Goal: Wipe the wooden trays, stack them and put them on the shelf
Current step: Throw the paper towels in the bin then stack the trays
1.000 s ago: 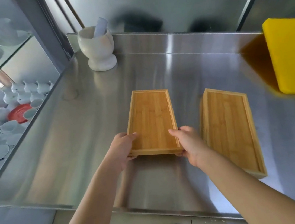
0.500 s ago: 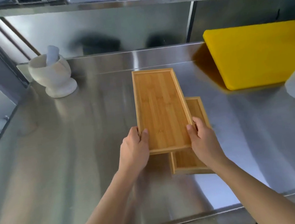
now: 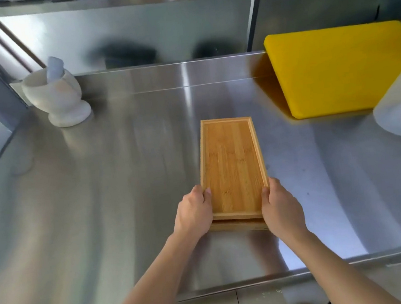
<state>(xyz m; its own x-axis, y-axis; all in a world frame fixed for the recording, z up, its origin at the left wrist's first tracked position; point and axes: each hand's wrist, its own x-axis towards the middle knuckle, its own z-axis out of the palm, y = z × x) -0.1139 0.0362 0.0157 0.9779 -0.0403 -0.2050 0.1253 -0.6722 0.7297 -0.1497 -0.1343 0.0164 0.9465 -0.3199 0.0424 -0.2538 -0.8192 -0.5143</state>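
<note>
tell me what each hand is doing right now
Left hand: closed on the left edge of the upper rectangular wooden tray.
Right hand: closed on its right edge.

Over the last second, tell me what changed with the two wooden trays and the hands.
The upper rectangular bamboo tray, held at its near corners by the left hand and right hand, went rightward and now lies on the second bamboo tray, which shows only a near edge. Both hands kept hold. The white stone mortar and yellow cutting board stayed put on the steel counter.
</note>
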